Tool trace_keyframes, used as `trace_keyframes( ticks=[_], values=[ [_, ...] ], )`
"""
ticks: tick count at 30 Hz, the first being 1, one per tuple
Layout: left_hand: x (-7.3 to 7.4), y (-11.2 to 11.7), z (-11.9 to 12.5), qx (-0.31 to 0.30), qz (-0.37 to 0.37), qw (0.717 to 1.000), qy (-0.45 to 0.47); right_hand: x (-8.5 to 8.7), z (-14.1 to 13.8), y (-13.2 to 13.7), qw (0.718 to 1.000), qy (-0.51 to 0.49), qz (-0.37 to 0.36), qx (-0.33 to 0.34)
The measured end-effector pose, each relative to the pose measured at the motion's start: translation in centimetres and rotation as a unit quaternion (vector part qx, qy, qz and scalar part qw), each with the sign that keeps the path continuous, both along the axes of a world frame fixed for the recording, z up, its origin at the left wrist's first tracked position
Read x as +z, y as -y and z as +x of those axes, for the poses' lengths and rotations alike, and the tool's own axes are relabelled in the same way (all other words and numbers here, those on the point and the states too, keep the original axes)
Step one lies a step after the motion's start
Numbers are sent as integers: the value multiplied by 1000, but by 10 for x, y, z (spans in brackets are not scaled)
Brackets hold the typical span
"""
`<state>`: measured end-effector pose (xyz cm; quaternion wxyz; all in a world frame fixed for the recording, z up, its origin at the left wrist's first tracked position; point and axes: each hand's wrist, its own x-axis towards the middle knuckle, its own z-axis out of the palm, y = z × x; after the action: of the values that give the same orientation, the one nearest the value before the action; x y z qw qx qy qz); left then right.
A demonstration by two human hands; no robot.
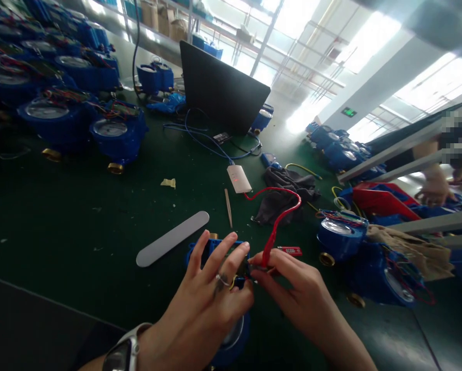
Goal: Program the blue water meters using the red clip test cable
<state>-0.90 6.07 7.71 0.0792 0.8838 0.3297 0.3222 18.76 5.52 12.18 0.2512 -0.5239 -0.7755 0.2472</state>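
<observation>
A blue water meter [236,335] lies on the green table in front of me, mostly covered by my left hand. My left hand [203,288] grips its open electronics box, fingers spread over the box and thumb bent near its right edge. Between thumb and fingertips, my right hand [293,283] pinches the end of a red cable [279,219] at that edge. The fingers hide the dark connector there, so I cannot tell whether it is plugged in. From there the cable curves back to a small white box [238,179] with red lights.
Tweezers [228,207] and a flat grey bar [172,238] lie nearby. Behind them stand a laptop [223,87] and a dark cloth [285,193]. Several blue meters [117,131] crowd the left; more [341,234] sit right. Another person's hand [434,188] is beyond the rails.
</observation>
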Motion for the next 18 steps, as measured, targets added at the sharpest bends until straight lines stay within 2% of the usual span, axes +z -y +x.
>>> trace_keyframes(
  ticks=[2, 6, 10, 12, 15, 18],
  values=[
    [1, -1, -3, -11, -3, 1000, -9, -1, 1, 0, 1000, -13, 17, -6],
    [2, -1, -6, -23, -23, 999, -25, -1, 2, 2, 991, -76, 65, -88],
    [2, 1, -6, -24, -25, 999, -16, -1, 1, 5, 990, -90, 36, -99],
    [3, 1, -5, -21, -32, 999, 10, -2, 0, 6, 983, -139, 14, -120],
    [4, 0, -6, 4, -69, 993, 96, -4, -4, 9, 951, -253, -15, -177],
    [8, -3, -7, 52, -125, 975, 174, -4, -8, 12, 930, -322, -32, -175]
  ],
)
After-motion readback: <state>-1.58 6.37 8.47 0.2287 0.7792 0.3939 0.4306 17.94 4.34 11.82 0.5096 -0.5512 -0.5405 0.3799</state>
